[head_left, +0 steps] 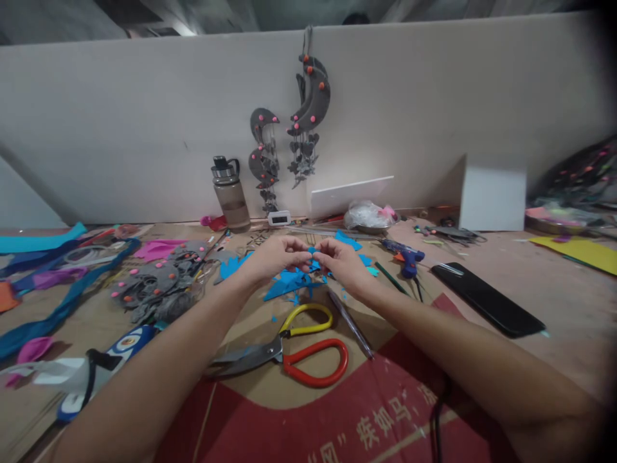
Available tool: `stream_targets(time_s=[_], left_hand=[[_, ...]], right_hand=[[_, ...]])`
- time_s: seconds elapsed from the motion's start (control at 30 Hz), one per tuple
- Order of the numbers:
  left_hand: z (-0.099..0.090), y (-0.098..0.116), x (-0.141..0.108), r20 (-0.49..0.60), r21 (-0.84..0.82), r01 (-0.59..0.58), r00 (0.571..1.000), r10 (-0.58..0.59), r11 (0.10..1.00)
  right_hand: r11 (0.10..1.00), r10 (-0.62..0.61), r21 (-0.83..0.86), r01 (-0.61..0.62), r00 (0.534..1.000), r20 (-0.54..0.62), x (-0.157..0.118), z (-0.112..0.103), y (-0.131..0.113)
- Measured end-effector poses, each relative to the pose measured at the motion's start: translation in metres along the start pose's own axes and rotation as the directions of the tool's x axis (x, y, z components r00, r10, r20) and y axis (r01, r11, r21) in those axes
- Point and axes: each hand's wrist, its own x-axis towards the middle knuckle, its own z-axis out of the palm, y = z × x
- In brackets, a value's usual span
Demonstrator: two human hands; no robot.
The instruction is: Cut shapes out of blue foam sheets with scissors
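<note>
Between the fingertips of my left hand (284,257) and my right hand (337,258) is a small blue piece (312,251), felt-like, its shape mostly covered by the fingers. Both hands pinch it, raised a little above the work surface. Beneath them lie blue scraps (295,281) of the same colour. Closer to me, large scissors (279,347) with one yellow and one red handle rest on the cardboard, blades spread and pointing left. A purple pen (351,323) lies just right of the scissors.
Left are grey felt pieces with pompoms (159,283) and blue strips (72,299). A water bottle (232,196) stands by the white partition (144,128), where grey moon hangings (313,103) hang. At right lie a glue gun (407,257) and a black phone (486,299).
</note>
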Motion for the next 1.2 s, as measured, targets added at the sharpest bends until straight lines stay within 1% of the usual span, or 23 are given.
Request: stream_targets(time_s=[0.13, 0.23, 0.3, 0.33, 0.37, 0.4, 0.43, 0.47, 0.5, 0.57, 0.6, 0.63, 0.7, 0.8, 0.9, 1.0, 1.2], left_hand=[[0.003, -0.004, 0.002, -0.017, 0.006, 0.037, 0.999, -0.037, 0.999], [0.001, -0.005, 0.004, -0.016, 0.046, 0.043, 0.999, -0.042, 0.998], [-0.006, -0.006, 0.006, -0.007, 0.089, 0.038, 0.999, -0.038, 0.995], [-0.012, -0.008, 0.007, -0.018, 0.103, 0.039, 0.999, -0.037, 0.994], [-0.019, -0.010, 0.009, -0.037, 0.112, 0.037, 0.999, -0.033, 0.993], [-0.026, -0.015, 0.012, -0.045, 0.117, 0.047, 0.998, -0.042, 0.992], [-0.034, -0.020, 0.015, -0.051, 0.099, 0.061, 0.997, -0.056, 0.993], [-0.042, -0.028, 0.017, -0.073, 0.072, 0.058, 0.996, -0.053, 0.996], [-0.048, -0.036, 0.020, -0.089, 0.059, 0.054, 0.995, -0.049, 0.997], [-0.057, -0.053, 0.022, -0.099, 0.043, 0.038, 0.994, -0.034, 0.998], [-0.058, -0.061, 0.022, -0.103, 0.023, 0.020, 0.995, -0.017, 1.000], [-0.058, -0.068, 0.021, -0.106, 0.007, 0.005, 0.994, -0.005, 1.000], [-0.054, -0.079, 0.018, -0.154, -0.009, -0.022, 0.988, 0.020, 1.000], [-0.047, -0.086, 0.014, -0.191, -0.008, -0.041, 0.981, 0.039, 0.999], [-0.043, -0.088, 0.014, -0.190, -0.011, -0.051, 0.981, 0.048, 0.999], [-0.043, -0.087, 0.016, -0.227, -0.003, -0.084, 0.971, 0.081, 0.996], [-0.040, -0.086, 0.016, -0.271, 0.033, -0.095, 0.957, 0.101, 0.995]], right_hand=[[0.999, -0.011, 0.034, 0.012, 0.999, -0.037, -0.005, 0.007, 0.005], [0.994, -0.004, 0.112, 0.012, 0.997, -0.071, -0.009, 0.013, 0.013], [0.989, 0.001, 0.147, 0.011, 0.997, -0.081, -0.013, 0.017, 0.017], [0.992, -0.003, 0.128, 0.012, 0.998, -0.070, -0.016, 0.018, 0.018], [0.997, -0.016, 0.070, 0.019, 0.999, -0.042, -0.019, 0.020, 0.018], [0.999, -0.037, -0.030, 0.037, 0.999, 0.013, -0.022, 0.021, 0.018], [0.985, -0.061, -0.152, 0.075, 0.994, 0.096, -0.025, 0.022, 0.017], [0.952, -0.080, -0.274, 0.134, 0.977, 0.199, -0.028, 0.023, 0.016], [0.902, -0.096, -0.375, 0.214, 0.946, 0.309, -0.030, 0.024, 0.014], [0.784, -0.111, -0.489, 0.381, 0.862, 0.495, -0.034, 0.026, 0.012], [0.736, -0.113, -0.514, 0.441, 0.828, 0.549, -0.035, 0.026, 0.011], [0.700, -0.113, -0.531, 0.478, 0.808, 0.579, -0.035, 0.027, 0.011], [0.665, -0.105, -0.555, 0.500, 0.798, 0.594, -0.035, 0.027, 0.009], [0.660, -0.082, -0.568, 0.491, 0.799, 0.596, -0.035, 0.026, 0.008], [0.648, -0.070, -0.580, 0.495, 0.796, 0.601, -0.035, 0.026, 0.006], [0.638, -0.072, -0.585, 0.502, 0.795, 0.603, -0.035, 0.027, 0.006], [0.662, -0.094, -0.561, 0.496, 0.798, 0.595, -0.034, 0.026, 0.010]])
